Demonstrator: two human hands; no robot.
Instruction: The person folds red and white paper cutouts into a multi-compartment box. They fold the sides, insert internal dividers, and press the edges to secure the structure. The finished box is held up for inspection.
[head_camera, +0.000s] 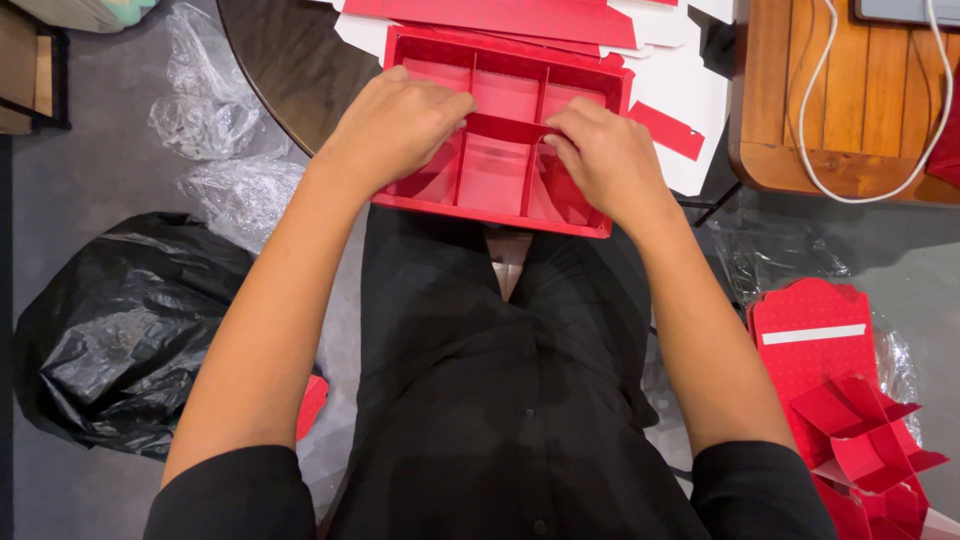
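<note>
The red box (500, 150) sits at the near edge of the dark surface (290, 60), over your lap. Its cardboard dividers (497, 130) already stand in it, forming compartments; seating them looks unfinished. Your left hand (395, 125) lies over the box's left cells, fingers curled down. Your right hand (605, 160) pinches a divider right of the box's centre. Your fingertips and the cells beneath are hidden.

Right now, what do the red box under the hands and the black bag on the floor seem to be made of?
The red box looks like thin cardboard with a slightly glossy coating: sharp folds, flat divider strips, white undersides on the sheets nearby. Both the left hand and the right hand press on its dividers. The black bag looks like thin plastic film: crumpled, with shiny creases.
</note>
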